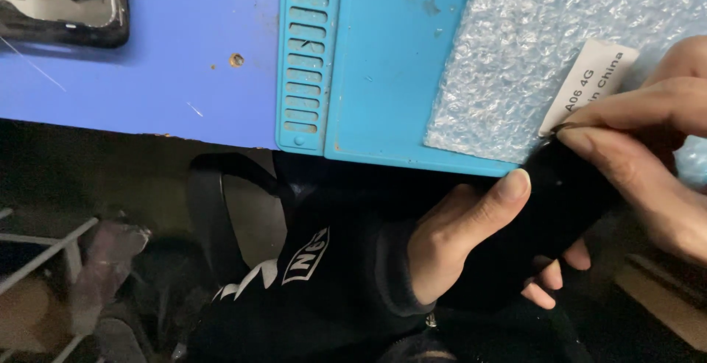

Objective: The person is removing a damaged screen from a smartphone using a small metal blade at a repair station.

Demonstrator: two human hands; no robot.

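Lower right of the frame: left hand point(460, 241) wraps closed around a flat black device point(549, 208); right hand point(648, 153) pinches its upper end beside the labelled bubble-wrap pouch point(530, 54); held off the blue mat point(383, 76), a loosened grip could drop it

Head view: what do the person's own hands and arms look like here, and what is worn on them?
Both hands are bare: no gloves, rings or watch visible. The left hand comes out of a dark, black-looking sleeve with a ribbed cuff at the wrist. The right hand enters from the right edge, so its wrist and any sleeve are out of frame. Fingernails are short and unpainted.
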